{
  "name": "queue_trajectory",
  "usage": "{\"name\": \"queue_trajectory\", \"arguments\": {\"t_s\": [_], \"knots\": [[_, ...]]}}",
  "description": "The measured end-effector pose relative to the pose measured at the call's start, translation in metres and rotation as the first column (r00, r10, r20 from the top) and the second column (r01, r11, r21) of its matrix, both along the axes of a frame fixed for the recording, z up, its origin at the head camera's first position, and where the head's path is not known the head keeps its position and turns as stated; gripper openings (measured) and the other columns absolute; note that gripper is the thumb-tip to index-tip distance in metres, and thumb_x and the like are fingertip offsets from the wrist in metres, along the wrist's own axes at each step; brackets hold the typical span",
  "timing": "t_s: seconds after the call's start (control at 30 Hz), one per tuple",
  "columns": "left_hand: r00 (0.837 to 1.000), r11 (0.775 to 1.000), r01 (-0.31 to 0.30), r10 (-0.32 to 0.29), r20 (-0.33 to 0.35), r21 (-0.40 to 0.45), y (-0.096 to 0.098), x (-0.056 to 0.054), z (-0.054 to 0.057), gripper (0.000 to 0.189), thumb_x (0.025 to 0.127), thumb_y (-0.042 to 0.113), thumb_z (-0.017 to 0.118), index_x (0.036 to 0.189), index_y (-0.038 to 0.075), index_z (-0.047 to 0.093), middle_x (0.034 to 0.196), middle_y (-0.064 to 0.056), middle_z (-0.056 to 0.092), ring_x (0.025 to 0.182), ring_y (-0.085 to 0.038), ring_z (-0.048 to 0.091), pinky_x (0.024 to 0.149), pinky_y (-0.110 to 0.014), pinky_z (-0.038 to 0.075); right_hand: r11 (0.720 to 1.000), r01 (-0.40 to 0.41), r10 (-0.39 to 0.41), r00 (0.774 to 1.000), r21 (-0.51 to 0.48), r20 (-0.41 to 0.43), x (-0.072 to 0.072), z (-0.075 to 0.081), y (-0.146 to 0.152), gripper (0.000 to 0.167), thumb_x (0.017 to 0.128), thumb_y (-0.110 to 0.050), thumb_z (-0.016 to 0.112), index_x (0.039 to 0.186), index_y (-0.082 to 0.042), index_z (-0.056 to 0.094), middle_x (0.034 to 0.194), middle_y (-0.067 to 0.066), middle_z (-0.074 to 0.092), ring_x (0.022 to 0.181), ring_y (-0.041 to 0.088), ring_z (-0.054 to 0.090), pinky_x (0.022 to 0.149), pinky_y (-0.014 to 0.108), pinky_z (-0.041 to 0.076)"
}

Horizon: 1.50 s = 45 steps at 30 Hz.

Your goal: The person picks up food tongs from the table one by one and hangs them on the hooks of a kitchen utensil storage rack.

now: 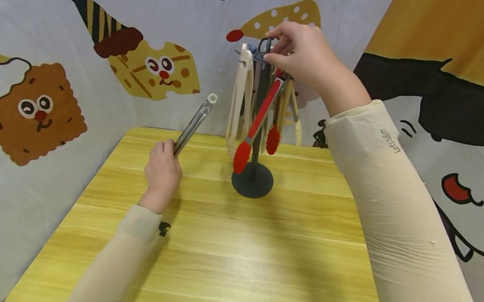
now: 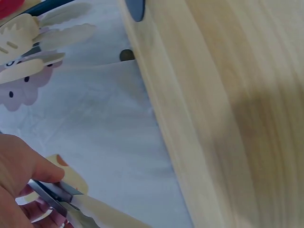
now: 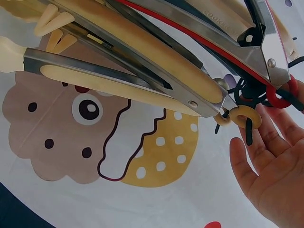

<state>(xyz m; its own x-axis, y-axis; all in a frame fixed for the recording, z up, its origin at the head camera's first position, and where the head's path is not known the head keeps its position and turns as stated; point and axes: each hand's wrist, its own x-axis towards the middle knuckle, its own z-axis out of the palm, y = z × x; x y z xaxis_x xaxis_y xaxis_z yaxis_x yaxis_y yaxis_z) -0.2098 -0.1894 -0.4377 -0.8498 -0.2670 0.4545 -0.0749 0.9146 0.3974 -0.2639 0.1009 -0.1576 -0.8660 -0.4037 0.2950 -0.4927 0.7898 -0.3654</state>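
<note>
My left hand (image 1: 162, 171) grips a pair of metal tongs (image 1: 192, 128) with a cream ring at the end, tilted up to the right above the table. In the left wrist view, the thumb presses the tongs' metal arm (image 2: 50, 194) while the other fingers curl beneath. My right hand (image 1: 305, 50) is at the top of a dark utensil stand (image 1: 252, 182), thumb and index finger pinching around its hub and loop. From the stand hang red-tipped tongs (image 1: 265, 110) and cream-coloured tongs (image 1: 240, 99). In the right wrist view, a red ring (image 3: 283, 102) hangs beside the fingers.
The wood-grain table (image 1: 234, 263) spreads out under both arms. A cloth with cartoon food pictures (image 1: 155, 70) hangs behind its far edge. More utensils (image 1: 293, 103), some yellowish, hang on the right side of the stand. A small black-and-yellow thing (image 1: 164, 229) shows by the left sleeve.
</note>
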Motion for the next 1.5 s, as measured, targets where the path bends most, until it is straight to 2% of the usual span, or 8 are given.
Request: {"name": "queue_trajectory", "arguments": {"t_s": [0.13, 0.23, 0.4, 0.67, 0.97, 1.23, 1.33, 1.5], "knots": [[0.995, 1.0, 0.015, -0.015, -0.101, -0.006, 0.002, 0.001, 0.004, 0.036, 0.088, 0.007, 0.06, 0.122, 0.008, 0.048, 0.109, -0.014, 0.053, 0.095, -0.035, 0.054, 0.056, -0.052, 0.048, 1.0, 0.001, -0.001, 1.0, 0.007, -0.002, 0.0, 0.0, 0.0, 0.046, 0.095, -0.031, 0.053, 0.139, -0.018, 0.045, 0.12, 0.005, 0.059, 0.109, 0.018, 0.055, 0.095, 0.033, 0.047], [0.984, 1.0, 0.026, -0.028, -0.177, -0.016, 0.005, 0.001, 0.006, 0.036, 0.087, 0.008, 0.062, 0.12, 0.007, 0.05, 0.108, -0.014, 0.055, 0.093, -0.035, 0.055, 0.056, -0.051, 0.048, 1.0, 0.002, -0.002, 1.0, 0.007, 0.0, 0.0, -0.001, 0.0, 0.047, 0.095, -0.031, 0.054, 0.139, -0.017, 0.045, 0.12, 0.005, 0.059, 0.108, 0.017, 0.055, 0.095, 0.033, 0.046], [0.957, 0.996, 0.082, -0.084, -0.279, -0.017, 0.012, 0.004, 0.013, 0.035, 0.086, 0.008, 0.064, 0.119, 0.004, 0.053, 0.106, -0.015, 0.057, 0.088, -0.034, 0.057, 0.058, -0.048, 0.049, 1.0, -0.004, 0.004, 1.0, 0.003, -0.005, 0.0, -0.001, 0.001, 0.047, 0.095, -0.031, 0.054, 0.139, -0.016, 0.046, 0.119, 0.005, 0.059, 0.107, 0.017, 0.055, 0.094, 0.032, 0.047], [0.908, 0.985, 0.171, -0.17, -0.382, -0.032, 0.029, 0.009, 0.028, 0.034, 0.086, 0.01, 0.065, 0.118, 0.005, 0.054, 0.105, -0.014, 0.059, 0.087, -0.031, 0.058, 0.058, -0.046, 0.049, 1.0, -0.006, 0.006, 1.0, 0.0, -0.001, -0.001, 0.0, 0.001, 0.047, 0.095, -0.031, 0.053, 0.139, -0.017, 0.045, 0.12, 0.005, 0.059, 0.107, 0.017, 0.056, 0.094, 0.032, 0.047], [0.864, 0.968, 0.247, -0.24, -0.443, -0.044, 0.048, 0.016, 0.046, 0.034, 0.085, 0.011, 0.066, 0.116, 0.005, 0.054, 0.101, -0.014, 0.059, 0.084, -0.029, 0.06, 0.056, -0.044, 0.049, 1.0, 0.008, -0.008, 1.0, 0.001, 0.01, -0.001, 0.001, 0.0, 0.047, 0.095, -0.032, 0.053, 0.139, -0.019, 0.045, 0.12, 0.004, 0.059, 0.109, 0.016, 0.055, 0.096, 0.032, 0.046], [0.84, 0.949, 0.31, -0.302, -0.451, -0.056, 0.059, 0.02, 0.057, 0.034, 0.085, 0.01, 0.067, 0.116, 0.006, 0.053, 0.102, -0.012, 0.06, 0.086, -0.026, 0.061, 0.061, -0.04, 0.05, 1.0, -0.007, 0.007, 1.0, 0.005, 0.009, -0.001, 0.003, 0.002, 0.046, 0.094, -0.034, 0.055, 0.137, -0.018, 0.048, 0.115, 0.003, 0.057, 0.106, 0.016, 0.056, 0.094, 0.032, 0.048], [0.842, 0.944, 0.323, -0.317, -0.437, -0.063, 0.063, 0.022, 0.06, 0.034, 0.085, 0.011, 0.067, 0.115, 0.007, 0.053, 0.103, -0.011, 0.06, 0.086, -0.025, 0.061, 0.061, -0.039, 0.05, 1.0, -0.009, 0.009, 1.0, 0.015, 0.01, 0.0, 0.004, 0.002, 0.046, 0.093, -0.036, 0.056, 0.135, -0.019, 0.049, 0.113, 0.002, 0.058, 0.103, 0.016, 0.057, 0.093, 0.032, 0.048], [0.856, 0.94, 0.334, -0.333, -0.397, -0.069, 0.066, 0.024, 0.063, 0.034, 0.085, 0.012, 0.067, 0.115, 0.007, 0.052, 0.103, -0.01, 0.06, 0.085, -0.025, 0.062, 0.059, -0.038, 0.051, 1.0, 0.004, -0.004, 1.0, 0.029, 0.002, 0.001, 0.006, 0.002, 0.046, 0.092, -0.037, 0.057, 0.134, -0.018, 0.05, 0.11, 0.002, 0.06, 0.098, 0.016, 0.059, 0.093, 0.032, 0.048]]}}
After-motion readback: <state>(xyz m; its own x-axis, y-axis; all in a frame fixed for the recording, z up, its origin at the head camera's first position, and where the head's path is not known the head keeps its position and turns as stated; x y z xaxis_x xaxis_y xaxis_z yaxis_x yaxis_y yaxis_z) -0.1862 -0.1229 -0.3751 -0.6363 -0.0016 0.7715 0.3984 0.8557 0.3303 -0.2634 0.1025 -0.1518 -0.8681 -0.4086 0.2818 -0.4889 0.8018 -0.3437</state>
